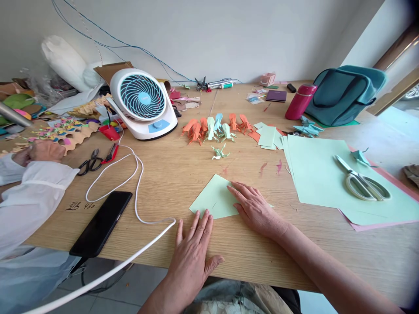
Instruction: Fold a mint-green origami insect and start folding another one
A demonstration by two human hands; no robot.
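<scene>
A light green square of paper (214,198) lies on the wooden table (170,174) in front of me. My right hand (257,209) presses flat on its right part, fingers spread toward the paper's middle. My left hand (193,253) rests flat on the table with fingertips touching the paper's near edge. Neither hand grips anything. Beyond the sheet lies a single small green folded figure (220,151), and behind it a row of orange, green and blue folded paper figures (214,126).
A stack of green and pink sheets (324,174) with white scissors (362,181) lies right. A white fan (142,102), its cable (137,192), a black phone (101,222) and black scissors (90,163) sit left. Another person's white sleeve (29,196) is at far left. A red bottle (299,101) and teal bag (343,93) stand behind.
</scene>
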